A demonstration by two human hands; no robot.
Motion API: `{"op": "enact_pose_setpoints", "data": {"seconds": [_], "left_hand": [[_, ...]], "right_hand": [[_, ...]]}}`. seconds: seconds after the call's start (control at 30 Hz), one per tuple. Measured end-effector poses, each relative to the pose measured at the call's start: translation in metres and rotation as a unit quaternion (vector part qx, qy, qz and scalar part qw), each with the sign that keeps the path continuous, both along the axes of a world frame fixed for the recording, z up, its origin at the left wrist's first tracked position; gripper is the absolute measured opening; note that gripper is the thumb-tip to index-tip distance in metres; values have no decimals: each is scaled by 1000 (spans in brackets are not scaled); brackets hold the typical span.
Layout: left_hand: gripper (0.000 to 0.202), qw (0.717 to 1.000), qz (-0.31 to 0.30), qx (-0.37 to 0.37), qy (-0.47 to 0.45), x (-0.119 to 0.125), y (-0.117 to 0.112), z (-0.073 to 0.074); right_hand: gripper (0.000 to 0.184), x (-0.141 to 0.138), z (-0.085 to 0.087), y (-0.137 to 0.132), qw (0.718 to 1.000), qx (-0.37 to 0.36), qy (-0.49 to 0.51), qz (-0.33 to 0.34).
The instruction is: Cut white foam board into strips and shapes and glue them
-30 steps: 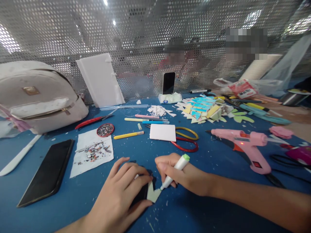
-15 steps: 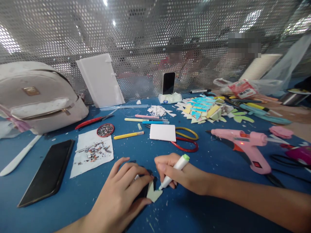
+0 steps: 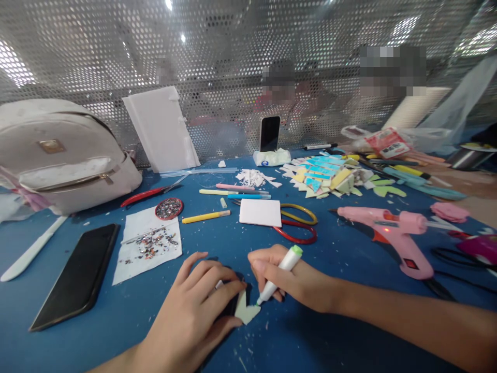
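Note:
My right hand (image 3: 277, 272) grips a white marker (image 3: 286, 267) with a light green end. The marker slants down, its tip at the right edge of a pale green cutout piece (image 3: 246, 311). My left hand (image 3: 202, 300) holds that piece down on the blue table, thumb and fingers at its left side, so part of it is hidden. Something dark shows beneath the left palm, too covered to name. Beyond the hands lies a white rectangular block (image 3: 260, 212) on top of scissors (image 3: 298, 230) with red and yellow handles.
A pink glue gun (image 3: 388, 233) with its light on lies at right. Colored cutouts (image 3: 326, 173) are heaped behind. Several pens, among them a yellow one (image 3: 205, 217), lie mid-table. At left are a phone (image 3: 75, 277), a paper with bits (image 3: 149, 248) and a backpack (image 3: 64, 155).
The marker tip has shifted slightly right and down along the cutout's edge, with my right hand moving a little. My left hand stays in place.

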State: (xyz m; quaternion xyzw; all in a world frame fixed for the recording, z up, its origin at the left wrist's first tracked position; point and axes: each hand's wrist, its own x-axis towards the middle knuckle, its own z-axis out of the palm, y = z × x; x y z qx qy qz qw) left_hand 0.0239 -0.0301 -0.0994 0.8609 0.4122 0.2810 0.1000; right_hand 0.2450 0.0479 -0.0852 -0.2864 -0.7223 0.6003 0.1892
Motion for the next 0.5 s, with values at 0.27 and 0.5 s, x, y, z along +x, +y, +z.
{"op": "enact_pose_setpoints", "data": {"seconds": [0.27,0.5], "left_hand": [[25,1000,-1,-9,-5,0,-1,0],[27,999,-4,-32,28,-3,1,4]], "right_hand": [[59,0,0,0,1000,-7,11,3],[53,1,1,0,1000,-13,6,9]]}}
